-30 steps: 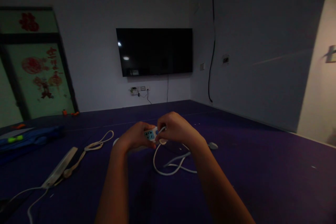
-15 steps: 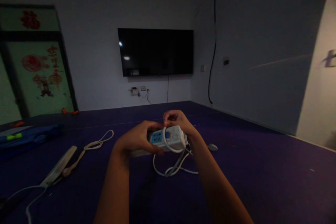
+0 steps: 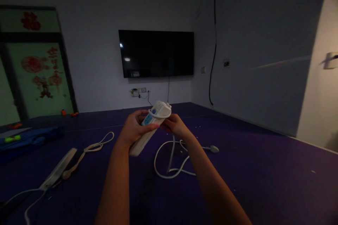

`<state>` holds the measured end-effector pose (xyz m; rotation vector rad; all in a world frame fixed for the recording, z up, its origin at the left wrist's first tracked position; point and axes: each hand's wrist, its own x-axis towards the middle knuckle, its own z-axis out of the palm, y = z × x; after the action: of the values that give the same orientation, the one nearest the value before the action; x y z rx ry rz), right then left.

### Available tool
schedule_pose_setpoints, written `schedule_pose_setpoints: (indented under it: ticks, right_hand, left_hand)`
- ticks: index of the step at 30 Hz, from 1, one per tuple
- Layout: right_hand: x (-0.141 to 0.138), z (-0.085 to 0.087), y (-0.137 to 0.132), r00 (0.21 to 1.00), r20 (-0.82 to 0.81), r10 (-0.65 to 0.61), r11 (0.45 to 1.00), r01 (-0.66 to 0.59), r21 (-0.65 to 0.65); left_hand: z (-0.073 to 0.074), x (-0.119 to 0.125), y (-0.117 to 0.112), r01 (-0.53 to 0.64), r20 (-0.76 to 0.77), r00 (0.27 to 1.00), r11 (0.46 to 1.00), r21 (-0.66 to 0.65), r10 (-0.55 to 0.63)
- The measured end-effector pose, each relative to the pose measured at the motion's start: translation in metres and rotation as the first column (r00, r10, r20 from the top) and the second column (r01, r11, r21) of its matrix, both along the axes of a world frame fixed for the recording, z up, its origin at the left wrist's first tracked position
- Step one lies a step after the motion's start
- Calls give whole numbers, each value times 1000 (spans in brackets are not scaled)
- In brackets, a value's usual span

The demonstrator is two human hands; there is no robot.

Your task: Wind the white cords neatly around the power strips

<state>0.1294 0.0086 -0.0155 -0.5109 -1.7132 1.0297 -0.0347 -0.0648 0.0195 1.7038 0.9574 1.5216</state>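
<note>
My left hand (image 3: 133, 128) grips a white power strip (image 3: 149, 126) with blue sockets, tilted with its far end raised. A loop of its white cord (image 3: 169, 161) lies over that raised end. My right hand (image 3: 175, 126) is closed just under that end, pinching the cord where it drops to the purple floor. The rest of the cord lies in loose loops below my hands, ending in a plug (image 3: 213, 148) to the right.
A second power strip (image 3: 56, 169) with its cord (image 3: 99, 144) lies on the purple floor (image 3: 264, 175) at the left. Blue items (image 3: 29, 140) sit at the far left. A wall-mounted TV (image 3: 156, 53) and wall outlets (image 3: 139, 90) are ahead.
Both hands have lifted the power strip off the floor and tilted its far end upward. A loop of cord was wound over that end, and the cord on the floor shifted.
</note>
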Motion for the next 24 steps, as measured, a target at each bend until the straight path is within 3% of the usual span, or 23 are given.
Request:
schedule_pose_setpoints:
  ticks: [4, 7, 9, 13, 15, 20, 24]
  right_hand:
    - [-2, -3, 0, 992, 126, 28, 982, -3, -188]
    - [-6, -5, 0, 982, 181, 58, 965, -9, -260]
    - [-9, -7, -1, 963, 267, 37, 973, 27, -230]
    - [-17, -6, -4, 848, 507, -154, 979, 200, -37]
    - [-19, -5, -7, 787, 556, -269, 961, 255, 105]
    - [-19, 3, -16, 637, 548, -542, 823, 271, 499]
    - [-16, 9, -20, 504, 558, -660, 739, 302, 602]
  left_hand:
    - [-3, -3, 10, -268, 47, 963, 960, 83, 265]
    - [-8, -10, 19, -491, 61, 871, 857, 157, 488]
    - [-12, -16, 24, -575, 50, 815, 795, 193, 577]
    - [-19, -27, 31, -710, -19, 678, 662, 240, 735]
    - [-22, -31, 34, -739, -79, 625, 622, 258, 776]
    - [-29, -39, 42, -703, -202, 613, 644, 302, 764]
    - [-31, -42, 47, -666, -222, 645, 680, 308, 732]
